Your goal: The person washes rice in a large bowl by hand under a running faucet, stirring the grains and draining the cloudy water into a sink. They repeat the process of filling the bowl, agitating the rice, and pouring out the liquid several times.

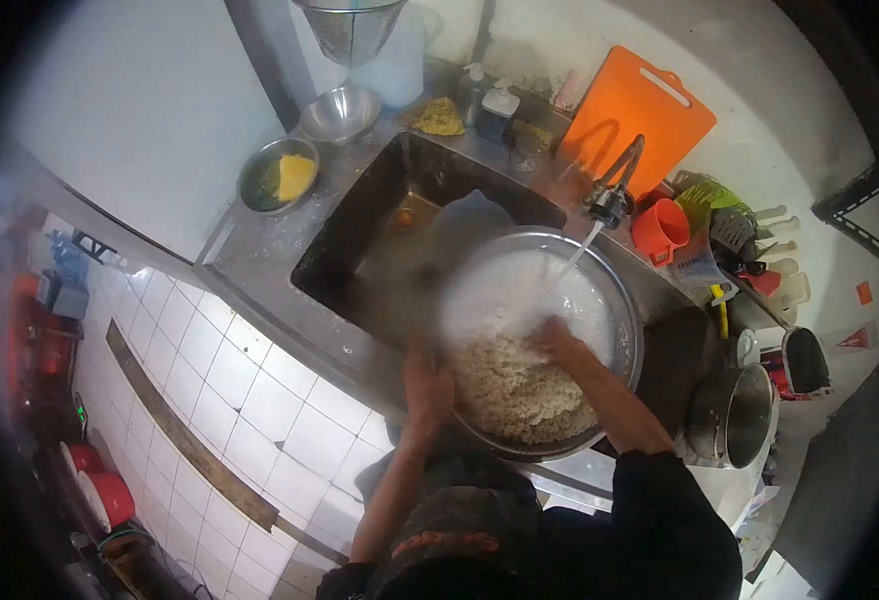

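A large round metal basin [631,300] sits over the sink, holding a heap of pale rice-like grains [519,395] and cloudy white water [589,305]. Water runs into it from the faucet [611,203]. My left hand [427,388] is at the basin's left rim and appears to grip it; a blurred patch hides part of the fingers. Inside the basin, my right hand [561,345] reaches into the grains at the edge of the water. Its fingertips are hidden, so their closure does not show.
A blue-grey bowl [472,215] lies in the sink [344,225]. Two metal bowls, one with a yellow sponge [295,176], stand on the left counter. An orange cutting board [639,125] leans behind the faucet, near an orange mug [659,232]. A metal pot [744,415] stands at right.
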`<state>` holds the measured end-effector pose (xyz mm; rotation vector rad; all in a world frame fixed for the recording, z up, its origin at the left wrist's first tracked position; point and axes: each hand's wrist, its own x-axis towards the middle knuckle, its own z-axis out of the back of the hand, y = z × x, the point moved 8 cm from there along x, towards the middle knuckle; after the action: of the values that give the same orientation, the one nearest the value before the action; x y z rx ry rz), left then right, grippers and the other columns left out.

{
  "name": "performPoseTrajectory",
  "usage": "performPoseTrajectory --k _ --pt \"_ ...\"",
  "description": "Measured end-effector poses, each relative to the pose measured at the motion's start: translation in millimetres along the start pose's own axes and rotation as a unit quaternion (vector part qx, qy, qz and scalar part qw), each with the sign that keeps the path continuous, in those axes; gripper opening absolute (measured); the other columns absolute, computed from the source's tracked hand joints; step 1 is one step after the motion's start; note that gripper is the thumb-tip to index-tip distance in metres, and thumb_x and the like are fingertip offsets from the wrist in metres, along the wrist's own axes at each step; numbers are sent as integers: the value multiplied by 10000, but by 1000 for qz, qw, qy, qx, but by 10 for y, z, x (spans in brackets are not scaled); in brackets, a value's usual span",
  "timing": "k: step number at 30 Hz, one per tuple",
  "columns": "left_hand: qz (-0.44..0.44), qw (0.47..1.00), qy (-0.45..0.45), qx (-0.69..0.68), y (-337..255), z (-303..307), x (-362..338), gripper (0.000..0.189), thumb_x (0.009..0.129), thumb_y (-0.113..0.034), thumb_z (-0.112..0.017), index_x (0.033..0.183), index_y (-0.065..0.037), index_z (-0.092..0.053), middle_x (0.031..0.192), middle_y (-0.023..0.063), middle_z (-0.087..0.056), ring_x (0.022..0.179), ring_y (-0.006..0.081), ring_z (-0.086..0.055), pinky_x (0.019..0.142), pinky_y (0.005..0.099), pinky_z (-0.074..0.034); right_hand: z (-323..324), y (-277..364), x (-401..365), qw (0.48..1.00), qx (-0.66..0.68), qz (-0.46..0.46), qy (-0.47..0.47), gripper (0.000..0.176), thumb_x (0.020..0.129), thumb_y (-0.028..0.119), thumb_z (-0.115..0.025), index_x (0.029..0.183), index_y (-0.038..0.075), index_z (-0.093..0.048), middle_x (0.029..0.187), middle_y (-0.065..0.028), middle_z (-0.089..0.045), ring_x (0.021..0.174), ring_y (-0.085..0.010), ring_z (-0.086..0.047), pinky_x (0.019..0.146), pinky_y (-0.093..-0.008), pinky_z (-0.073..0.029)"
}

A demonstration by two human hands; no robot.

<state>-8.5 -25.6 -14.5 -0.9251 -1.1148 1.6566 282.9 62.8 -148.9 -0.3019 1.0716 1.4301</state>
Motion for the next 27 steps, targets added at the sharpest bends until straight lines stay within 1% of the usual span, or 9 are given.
performPoseTrajectory --k 1,4,8,13,17,19,21,24,27 --pt "-11 1000 10 2 -53 26 -1 529 810 -30 -541 1323 64 -450 1274 329 -523 1212 483 -486 1032 474 -376 -41 139 -3 979 -172 87 -70 679 887 537 -590 1318 15 -542 1303 -153 -557 1237 -307 -513 978 -455 -484" --pt "49 998 32 9 57 5 11 546 799 -25 -544 1327 70 -445 1307 319 -509 1251 452 -473 1039 461 -373 -164 -243 400 971 181 157 7 553 958 394 -468 1358 13 -494 1356 -189 -536 1272 -333 -494 1081 -391 -414" --pt "85 995 47 -31 30 -35 -29 552 794 -25 -541 1327 75 -442 1305 316 -514 1256 449 -472 1032 455 -381 -47 -5 174 995 -93 -24 1 494 944 335 -517 1343 44 -526 1344 -179 -548 1236 -332 -514 1058 -395 -419" --pt "41 998 19 -37 85 -8 5 568 815 -47 -551 1355 76 -421 1319 305 -507 1264 454 -459 1056 432 -366 143 186 79 982 -189 4 32 436 926 261 -578 1323 83 -565 1331 -167 -563 1192 -330 -539 1030 -401 -425" --pt "105 990 69 -71 -20 -9 -16 593 830 -70 -572 1383 67 -406 1378 286 -468 1291 426 -439 1090 408 -336 448 856 -557 968 -199 132 -82 404 923 240 -597 1299 92 -592 1284 -162 -593 1162 -320 -560 1015 -400 -428" --pt "17 999 29 -5 91 -19 -5 568 840 -79 -570 1371 57 -422 1332 292 -500 1235 433 -480 1058 423 -364 585 1043 -716 945 -191 222 -149 391 928 249 -591 1283 86 -602 1243 -162 -617 1150 -311 -572 1011 -397 -428" --pt "2 1000 15 -5 142 -31 -18 553 843 -82 -567 1360 55 -430 1292 294 -523 1195 439 -502 1026 433 -384 848 1096 -699 947 -91 292 -102 351 896 231 -592 1199 58 -629 1195 -121 -655 1117 -286 -600 958 -390 -483" --pt "-15 1000 1 -19 -7 10 -6 531 843 -83 -565 1343 48 -446 1241 297 -549 1155 451 -522 990 448 -405 1160 1008 -621 958 242 156 -3 394 893 287 -641 1221 70 -618 1152 -119 -661 1007 -215 -657 830 -380 -553" --pt "16 999 13 -33 16 9 11 516 833 -74 -567 1326 41 -463 1228 299 -554 1156 456 -521 987 450 -406 1258 1090 -513 935 327 135 22 430 922 329 -622 1270 79 -587 1144 -117 -663 984 -213 -670 807 -403 -565"
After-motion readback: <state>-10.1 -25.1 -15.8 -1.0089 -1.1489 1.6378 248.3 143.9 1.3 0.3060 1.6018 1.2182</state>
